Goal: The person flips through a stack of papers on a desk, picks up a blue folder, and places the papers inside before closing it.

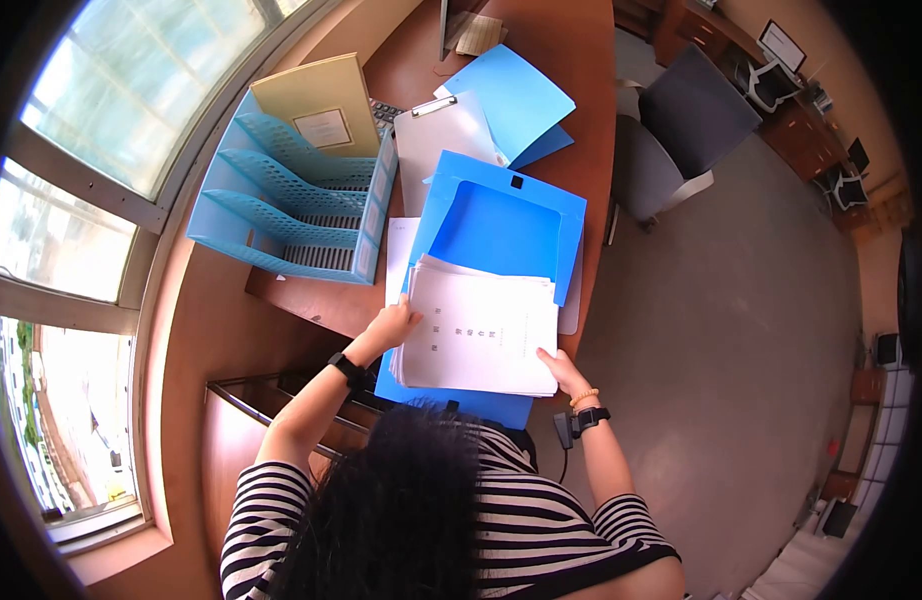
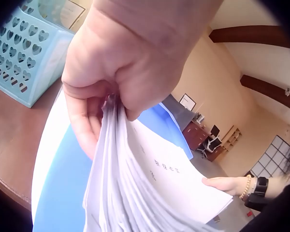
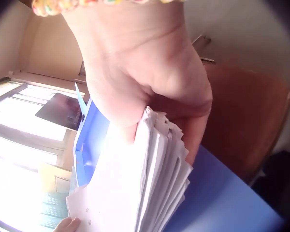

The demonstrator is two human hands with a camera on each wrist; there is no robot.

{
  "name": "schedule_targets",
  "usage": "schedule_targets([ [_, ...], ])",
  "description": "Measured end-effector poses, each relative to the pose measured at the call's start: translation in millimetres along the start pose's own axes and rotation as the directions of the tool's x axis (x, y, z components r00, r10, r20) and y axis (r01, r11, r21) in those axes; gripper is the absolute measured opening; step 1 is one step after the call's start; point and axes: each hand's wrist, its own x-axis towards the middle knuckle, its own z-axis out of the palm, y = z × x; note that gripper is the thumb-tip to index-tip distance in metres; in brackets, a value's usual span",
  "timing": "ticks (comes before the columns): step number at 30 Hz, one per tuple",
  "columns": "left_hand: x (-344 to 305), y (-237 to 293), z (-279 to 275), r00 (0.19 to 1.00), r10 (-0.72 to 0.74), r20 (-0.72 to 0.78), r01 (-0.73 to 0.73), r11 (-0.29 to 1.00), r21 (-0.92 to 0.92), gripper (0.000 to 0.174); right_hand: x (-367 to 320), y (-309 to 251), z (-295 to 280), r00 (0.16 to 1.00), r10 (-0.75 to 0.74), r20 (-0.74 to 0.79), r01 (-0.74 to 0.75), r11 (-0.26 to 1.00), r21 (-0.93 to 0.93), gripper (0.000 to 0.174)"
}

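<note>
A thick stack of white printed papers is held over an opened blue file box. On the stack's left edge, my left hand grips it between thumb and fingers; the left wrist view shows the hand with the sheets fanning out below it. My right hand pinches the opposite edge, thumb on the top sheet. In the right wrist view that hand has its fingers behind the uneven sheet edges. Part of the box lies hidden under the papers.
A light blue file rack stands at the left of the wooden desk, with a tan folder in it. Beyond the box lie a clipboard and a light blue folder. An office chair stands to the right.
</note>
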Motion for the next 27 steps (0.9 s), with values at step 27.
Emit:
schedule_targets([
  [27,36.2,24.8,-31.4,0.831,-0.32,0.455,0.125,0.905,0.407,0.057,-4.0,-8.5,0.6,0.998,0.047,-0.047,-0.05,0.997,-0.062,0.04],
])
